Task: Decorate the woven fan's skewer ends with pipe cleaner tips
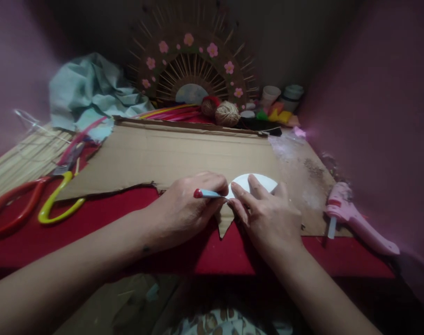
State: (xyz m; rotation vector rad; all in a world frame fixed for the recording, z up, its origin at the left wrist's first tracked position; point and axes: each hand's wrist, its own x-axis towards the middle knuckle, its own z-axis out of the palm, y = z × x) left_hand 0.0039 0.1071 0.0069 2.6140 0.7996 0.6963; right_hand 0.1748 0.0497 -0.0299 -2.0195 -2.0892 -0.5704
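My left hand (193, 204) is closed around a light-blue pen (210, 193) with a red end, its tip side close to the edge of a white paper piece (242, 181). That piece has a curved, leaf-like outline and lies on brown cardboard (198, 158). My right hand (268, 214) presses on the paper with its fingers laid out and spread, its thumb near the lower edge. Below the hands a pointed corner of the cardboard (226, 223) sticks out over the red table cover (184, 256). The right hand hides part of the paper.
Large scissors (55, 181) with red and yellow handles lie at left, beside thin wooden sticks (23, 158). A pink glue gun (354, 216) rests at right. Behind the cardboard are a twine ball (227, 114), light-blue cloth (93, 90) and a flower-decorated fan-shaped piece (194, 60).
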